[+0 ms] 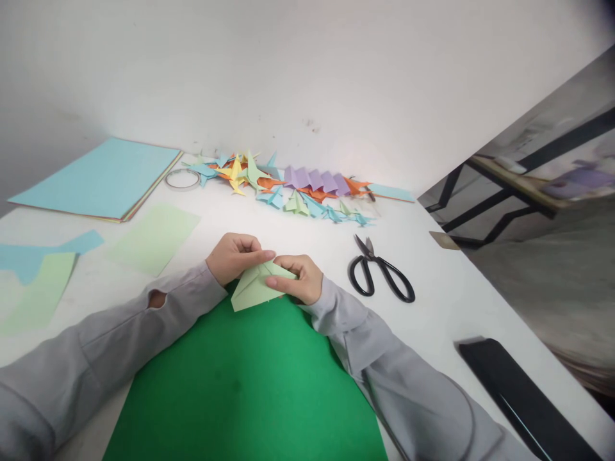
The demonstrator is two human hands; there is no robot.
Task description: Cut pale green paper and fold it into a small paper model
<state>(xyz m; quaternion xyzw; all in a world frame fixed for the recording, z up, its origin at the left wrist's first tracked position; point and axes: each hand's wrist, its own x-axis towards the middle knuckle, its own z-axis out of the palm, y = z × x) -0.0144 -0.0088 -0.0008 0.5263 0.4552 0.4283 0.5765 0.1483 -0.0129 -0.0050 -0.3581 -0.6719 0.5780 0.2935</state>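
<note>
A light green folded paper (pixel 254 288) with creases across its face is held in the air above a green sheet (pixel 245 384). My left hand (pixel 237 257) pinches its upper edge between thumb and fingers. Closed on the right side of the same paper is my right hand (pixel 302 278), its thumb lying flat on the front. The fingers behind the paper are partly hidden.
Black-handled scissors (pixel 379 269) lie right of my hands, and a black flat case (pixel 523 397) sits nearer the right edge. Folded paper figures (pixel 250 173) line the wall beside a tape roll (pixel 182 179). Blue sheets (pixel 100 179) and a green sheet (pixel 154 237) are at left.
</note>
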